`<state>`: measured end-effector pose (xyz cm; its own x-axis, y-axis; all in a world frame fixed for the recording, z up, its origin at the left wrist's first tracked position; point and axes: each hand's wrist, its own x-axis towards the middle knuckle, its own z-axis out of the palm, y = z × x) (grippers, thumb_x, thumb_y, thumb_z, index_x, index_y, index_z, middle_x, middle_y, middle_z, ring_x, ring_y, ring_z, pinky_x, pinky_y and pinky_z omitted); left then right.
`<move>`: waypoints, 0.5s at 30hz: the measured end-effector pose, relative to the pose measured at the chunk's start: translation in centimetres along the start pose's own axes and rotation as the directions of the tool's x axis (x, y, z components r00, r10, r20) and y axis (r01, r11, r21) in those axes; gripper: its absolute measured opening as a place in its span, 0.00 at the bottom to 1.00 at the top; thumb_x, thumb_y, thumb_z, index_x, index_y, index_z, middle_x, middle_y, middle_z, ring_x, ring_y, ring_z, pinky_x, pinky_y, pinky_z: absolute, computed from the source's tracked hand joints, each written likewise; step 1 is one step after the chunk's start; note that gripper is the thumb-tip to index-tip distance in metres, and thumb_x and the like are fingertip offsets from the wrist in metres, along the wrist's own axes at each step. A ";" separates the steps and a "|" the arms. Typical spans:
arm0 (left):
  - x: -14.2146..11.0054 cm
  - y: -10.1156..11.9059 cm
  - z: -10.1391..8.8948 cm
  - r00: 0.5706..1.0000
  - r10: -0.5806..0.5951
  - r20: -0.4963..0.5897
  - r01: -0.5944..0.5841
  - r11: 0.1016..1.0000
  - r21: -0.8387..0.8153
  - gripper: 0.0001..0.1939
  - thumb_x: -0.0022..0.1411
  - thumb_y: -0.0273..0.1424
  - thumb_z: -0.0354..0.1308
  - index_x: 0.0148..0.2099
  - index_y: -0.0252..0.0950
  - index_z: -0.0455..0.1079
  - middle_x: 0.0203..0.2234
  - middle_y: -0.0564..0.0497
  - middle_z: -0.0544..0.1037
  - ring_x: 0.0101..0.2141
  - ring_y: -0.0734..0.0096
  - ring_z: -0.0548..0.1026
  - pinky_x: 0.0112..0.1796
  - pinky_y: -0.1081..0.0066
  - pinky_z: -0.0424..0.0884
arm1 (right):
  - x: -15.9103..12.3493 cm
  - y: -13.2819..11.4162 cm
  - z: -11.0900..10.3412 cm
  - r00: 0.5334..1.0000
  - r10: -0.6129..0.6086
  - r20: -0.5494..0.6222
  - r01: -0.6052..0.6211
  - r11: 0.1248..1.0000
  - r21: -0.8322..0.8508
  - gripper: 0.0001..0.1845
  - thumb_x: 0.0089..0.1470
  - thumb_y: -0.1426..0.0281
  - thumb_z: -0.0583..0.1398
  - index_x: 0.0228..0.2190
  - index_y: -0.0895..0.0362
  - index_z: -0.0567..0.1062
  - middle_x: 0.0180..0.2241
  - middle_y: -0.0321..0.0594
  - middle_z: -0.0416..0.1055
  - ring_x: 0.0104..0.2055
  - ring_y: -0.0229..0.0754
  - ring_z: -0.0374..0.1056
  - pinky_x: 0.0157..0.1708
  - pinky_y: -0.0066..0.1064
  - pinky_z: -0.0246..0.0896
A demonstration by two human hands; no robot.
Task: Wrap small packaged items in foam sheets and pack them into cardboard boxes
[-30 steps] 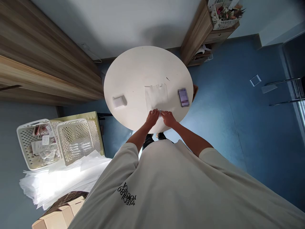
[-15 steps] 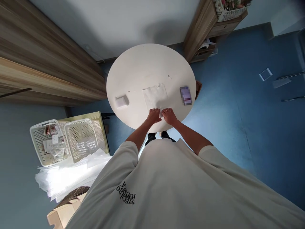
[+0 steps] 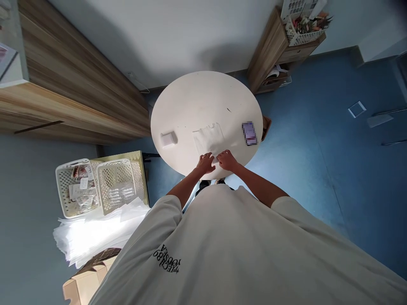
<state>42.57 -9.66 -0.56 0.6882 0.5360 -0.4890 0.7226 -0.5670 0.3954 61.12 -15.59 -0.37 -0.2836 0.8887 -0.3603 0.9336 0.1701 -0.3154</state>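
Note:
A thin, crinkled white sheet (image 3: pixel 208 139), like tissue or soft wrap, lies on the round white table (image 3: pixel 203 95) with its ragged edge away from me. My left hand (image 3: pixel 206 163) has its fingers curled over the sheet's near edge on the left. Close beside it, my right hand (image 3: pixel 227 161) pinches the same edge on the right. Between the hands a small whitish bit shows, which looks like a folded or rolled part of the sheet. My fingers hide most of that edge.
A small white block (image 3: pixel 167 140) sits on the table's left side, and a blurred purple item (image 3: pixel 249 133) on its right. Left of me stand two white perforated baskets (image 3: pixel 116 163), a stack of white sheets (image 3: pixel 92 233) and a cardboard box (image 3: pixel 87 281). A wooden cabinet (image 3: pixel 270 51) stands beyond.
The camera view has shifted, so the table appears lower and slightly right. My hands have moved slightly apart at the sheet's near edge.

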 end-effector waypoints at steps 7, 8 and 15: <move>0.3 0.1 -0.9 0.984 -0.055 -0.168 0.050 0.998 -0.035 0.18 0.75 0.30 0.48 0.62 0.40 0.70 0.56 0.41 0.78 0.57 0.53 0.74 0.63 0.54 0.60 | 2.3 1.0 -1.4 0.999 0.012 0.037 -0.012 1.000 -0.005 0.22 0.66 0.74 0.54 0.55 0.58 0.80 0.54 0.54 0.79 0.58 0.59 0.69 0.61 0.48 0.52; 0.5 0.0 -1.0 0.983 -0.066 -0.169 0.060 0.997 -0.038 0.18 0.75 0.29 0.48 0.62 0.40 0.70 0.55 0.41 0.79 0.56 0.53 0.75 0.64 0.54 0.59 | 2.6 1.1 -1.4 0.999 0.025 0.030 -0.024 1.000 -0.012 0.22 0.66 0.74 0.54 0.57 0.58 0.79 0.56 0.55 0.77 0.59 0.59 0.69 0.60 0.47 0.53; 2.5 -0.3 -2.1 0.962 -0.181 -0.204 0.166 0.982 -0.089 0.22 0.72 0.23 0.46 0.64 0.36 0.67 0.59 0.37 0.78 0.60 0.52 0.74 0.65 0.51 0.56 | 4.9 1.3 -1.1 0.989 0.147 -0.003 -0.146 0.988 0.054 0.23 0.70 0.74 0.50 0.62 0.58 0.72 0.56 0.54 0.77 0.58 0.57 0.69 0.61 0.46 0.52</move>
<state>44.22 -6.84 -0.29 0.5445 0.7461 -0.3832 0.8298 -0.4124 0.3761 61.21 -10.56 -1.56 -0.1431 0.9052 -0.4002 0.9518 0.0150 -0.3064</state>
